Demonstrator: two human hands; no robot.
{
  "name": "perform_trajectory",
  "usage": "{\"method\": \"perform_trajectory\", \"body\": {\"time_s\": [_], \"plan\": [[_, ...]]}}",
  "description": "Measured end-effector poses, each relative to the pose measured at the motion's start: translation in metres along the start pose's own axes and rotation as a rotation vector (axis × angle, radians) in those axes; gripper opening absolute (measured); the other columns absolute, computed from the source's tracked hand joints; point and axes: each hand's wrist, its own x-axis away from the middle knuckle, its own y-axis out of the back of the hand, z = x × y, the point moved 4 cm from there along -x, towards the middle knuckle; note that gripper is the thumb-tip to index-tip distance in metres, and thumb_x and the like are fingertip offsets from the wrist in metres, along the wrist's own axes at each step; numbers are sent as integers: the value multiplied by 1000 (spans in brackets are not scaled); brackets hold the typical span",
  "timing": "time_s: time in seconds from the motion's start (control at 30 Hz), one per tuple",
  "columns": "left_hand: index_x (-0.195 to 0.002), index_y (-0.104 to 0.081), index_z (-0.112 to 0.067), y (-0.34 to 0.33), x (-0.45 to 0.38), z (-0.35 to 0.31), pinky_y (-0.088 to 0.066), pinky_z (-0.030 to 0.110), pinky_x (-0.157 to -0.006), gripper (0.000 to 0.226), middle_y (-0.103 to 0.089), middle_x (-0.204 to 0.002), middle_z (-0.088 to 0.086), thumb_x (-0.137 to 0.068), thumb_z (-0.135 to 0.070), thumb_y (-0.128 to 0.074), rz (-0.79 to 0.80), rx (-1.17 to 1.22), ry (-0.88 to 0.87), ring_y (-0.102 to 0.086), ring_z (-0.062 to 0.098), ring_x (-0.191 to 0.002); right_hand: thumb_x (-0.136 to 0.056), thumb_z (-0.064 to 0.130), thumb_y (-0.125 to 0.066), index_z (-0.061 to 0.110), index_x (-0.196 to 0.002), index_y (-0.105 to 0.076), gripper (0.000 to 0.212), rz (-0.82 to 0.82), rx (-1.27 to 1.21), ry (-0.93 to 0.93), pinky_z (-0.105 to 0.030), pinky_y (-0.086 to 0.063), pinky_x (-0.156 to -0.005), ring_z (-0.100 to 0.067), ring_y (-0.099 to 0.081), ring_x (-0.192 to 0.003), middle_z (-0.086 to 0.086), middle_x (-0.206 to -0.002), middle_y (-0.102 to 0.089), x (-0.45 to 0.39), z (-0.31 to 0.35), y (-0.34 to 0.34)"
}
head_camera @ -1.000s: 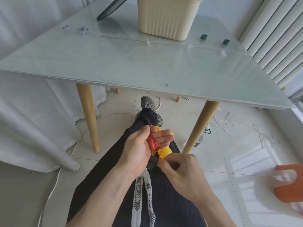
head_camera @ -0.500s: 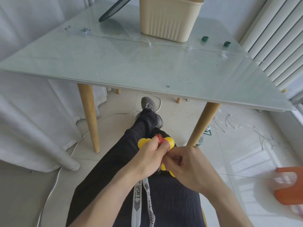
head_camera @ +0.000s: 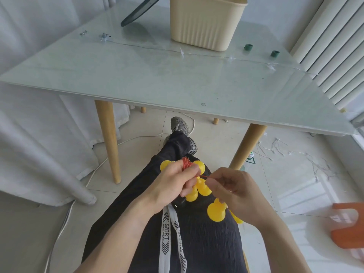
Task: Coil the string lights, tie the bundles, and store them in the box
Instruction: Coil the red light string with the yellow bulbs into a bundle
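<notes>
String lights (head_camera: 199,189) with yellow bulbs sit bunched over your lap: your left hand (head_camera: 173,184) grips them, your right hand (head_camera: 234,190) pinches the red wire (head_camera: 203,176).

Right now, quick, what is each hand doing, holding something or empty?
Left hand: closed around the bundle of yellow bulb lights and its red wire.
Right hand: pinching the end of the red wire.

Your right hand (head_camera: 234,192) now sits apart from your left hand (head_camera: 173,186), drawing a red wire (head_camera: 203,176) taut between them, and more yellow bulbs (head_camera: 215,211) now show loose on your lap than a second ago.
</notes>
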Motion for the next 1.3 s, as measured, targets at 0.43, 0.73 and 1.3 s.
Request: {"method": "perform_trajectory", "body": {"time_s": [0.43, 0.73, 1.3], "plan": [[-74, -50, -13, -12, 8, 0, -19, 28, -47, 39, -26, -56, 1, -101, -40, -40, 196, -17, 53, -23, 13, -47, -93, 38, -65, 26, -73, -69, 24, -70, 21, 12, -29, -38, -48, -8, -46, -49, -4, -59, -62, -4, 9, -5], [-70, -50, -13, 0, 5, 1, -11, 23, -41, 36, -26, -48, -4, -95, -38, -45, 87, 259, 30, -16, 7, -41, -80, 70, -52, 29, -85, -72, 46, -13, 12, -13, -21, -46, -62, -7, -62, -72, 11, -74, -68, 0, 1, 9], [-69, -48, -15, 14, -2, 13, -11, 22, -43, 41, -20, -55, -1, -105, -33, -40, -240, 374, 144, -12, 12, -46, -91, 32, -68, 19, -69, -67, 26, -472, -74, -71, -25, -37, -51, -10, -45, -47, 7, -53, -57, 6, 9, 45]]}}
